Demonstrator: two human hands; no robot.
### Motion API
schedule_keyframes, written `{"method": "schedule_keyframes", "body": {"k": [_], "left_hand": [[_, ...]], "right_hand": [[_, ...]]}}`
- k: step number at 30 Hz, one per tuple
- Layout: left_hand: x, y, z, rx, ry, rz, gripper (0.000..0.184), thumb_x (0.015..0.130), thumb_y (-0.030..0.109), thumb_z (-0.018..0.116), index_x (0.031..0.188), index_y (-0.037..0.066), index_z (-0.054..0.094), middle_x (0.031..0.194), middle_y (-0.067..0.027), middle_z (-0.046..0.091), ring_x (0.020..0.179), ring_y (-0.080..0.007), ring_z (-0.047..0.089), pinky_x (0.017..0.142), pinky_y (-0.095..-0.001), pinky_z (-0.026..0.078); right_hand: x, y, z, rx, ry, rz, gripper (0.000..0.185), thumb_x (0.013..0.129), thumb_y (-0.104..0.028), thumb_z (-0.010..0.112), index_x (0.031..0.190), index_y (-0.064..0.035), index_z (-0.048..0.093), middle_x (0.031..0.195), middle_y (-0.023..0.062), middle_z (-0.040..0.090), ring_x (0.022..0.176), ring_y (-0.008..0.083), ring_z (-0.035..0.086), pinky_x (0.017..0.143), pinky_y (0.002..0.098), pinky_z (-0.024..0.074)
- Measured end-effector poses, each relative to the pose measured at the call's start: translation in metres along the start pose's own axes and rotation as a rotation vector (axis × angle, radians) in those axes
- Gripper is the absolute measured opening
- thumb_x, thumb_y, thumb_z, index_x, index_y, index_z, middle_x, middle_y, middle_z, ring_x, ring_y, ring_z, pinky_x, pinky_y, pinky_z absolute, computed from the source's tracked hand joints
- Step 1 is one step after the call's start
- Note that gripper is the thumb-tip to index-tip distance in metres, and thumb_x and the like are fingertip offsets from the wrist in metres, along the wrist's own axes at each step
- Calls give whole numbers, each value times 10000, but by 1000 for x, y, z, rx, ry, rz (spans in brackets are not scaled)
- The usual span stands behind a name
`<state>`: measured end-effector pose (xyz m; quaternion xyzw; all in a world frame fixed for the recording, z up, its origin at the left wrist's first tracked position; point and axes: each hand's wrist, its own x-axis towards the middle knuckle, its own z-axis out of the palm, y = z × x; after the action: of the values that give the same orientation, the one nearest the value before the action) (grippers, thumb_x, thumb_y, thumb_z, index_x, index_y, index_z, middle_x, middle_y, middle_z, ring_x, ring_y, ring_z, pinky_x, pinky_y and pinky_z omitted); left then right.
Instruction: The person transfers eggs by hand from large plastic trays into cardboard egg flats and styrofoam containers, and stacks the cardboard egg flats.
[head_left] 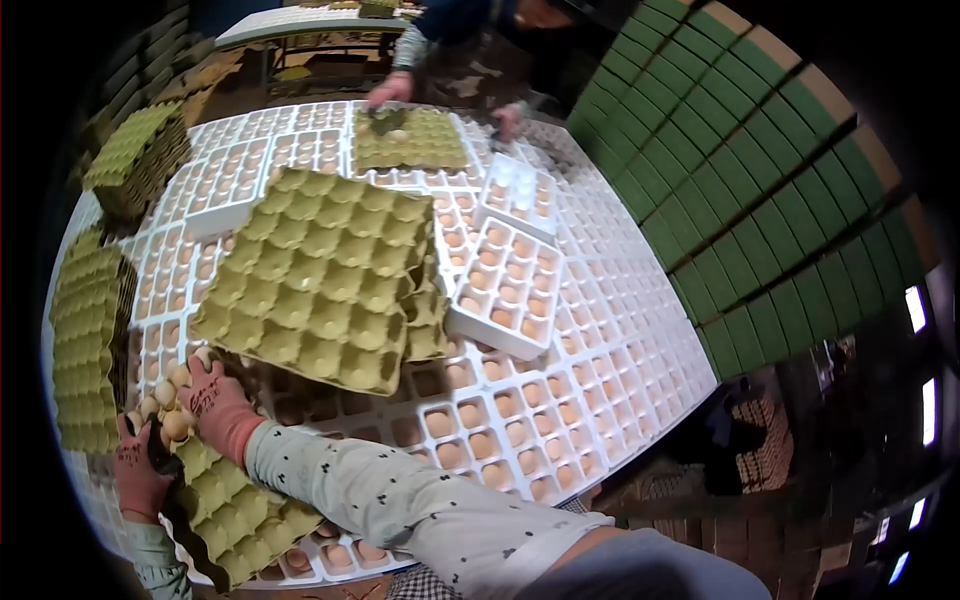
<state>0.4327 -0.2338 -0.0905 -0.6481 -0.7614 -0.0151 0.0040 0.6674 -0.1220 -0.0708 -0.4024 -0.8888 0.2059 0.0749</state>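
Observation:
My right hand, in a pink-red glove with dark writing, curls its fingers over brown eggs at the far end of a yellow-green pulp egg tray. On the other side of that cluster, my left hand wears the same kind of glove and grips eggs from the left edge. Several eggs are bunched between the two hands; some are hidden by the fingers. The tray's near cups show no eggs. Close above my right hand lies a larger pulp tray, tilted over other trays.
White foam egg boxes with eggs cover the table; one filled box sits on top. Pulp tray stacks stand left. Green cartons form a wall right. Opposite, a co-worker's gloved hand is over another pulp tray.

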Motion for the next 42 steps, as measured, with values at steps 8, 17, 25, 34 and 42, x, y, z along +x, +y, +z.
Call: {"method": "schedule_keyframes", "body": {"k": [8,17,25,34,42], "left_hand": [[0,-67,31,-530,364,-245,733,693,-33,708,1376,51,455,1353,-137,486,1237,-275,520,1008,-376,453],[99,508,-130,-1068,183,426,767,592,203,914,1250,27,563,1210,-120,571,1110,-233,579,971,-340,482],[308,772,-29,-319,74,235,575,678,426,819,1161,184,620,1276,-121,505,1114,-327,591,908,-408,509],[418,770,21,-101,158,524,406,903,410,582,1245,192,596,1151,-144,636,1032,-340,623,860,-437,503],[499,824,72,-190,423,346,458,906,427,543,1234,114,605,1240,-218,586,1153,-370,557,994,-459,427]], "right_hand": [[-219,146,-134,617,204,-277,673,766,-359,759,1335,-100,509,1317,247,490,1219,382,499,1042,416,410],[-262,535,-258,-102,678,594,478,822,-334,704,1251,-161,581,1218,173,522,1065,365,591,883,460,503],[-202,643,-293,-12,640,364,470,848,-377,638,1237,-123,564,1203,162,570,1088,333,595,909,421,497],[-111,699,-311,-309,502,332,507,865,-512,647,1155,-99,596,1094,127,673,1051,300,632,886,396,500],[-58,768,-273,-301,887,451,400,943,-425,514,1119,-82,622,1118,176,670,1044,373,618,875,492,476]]}}
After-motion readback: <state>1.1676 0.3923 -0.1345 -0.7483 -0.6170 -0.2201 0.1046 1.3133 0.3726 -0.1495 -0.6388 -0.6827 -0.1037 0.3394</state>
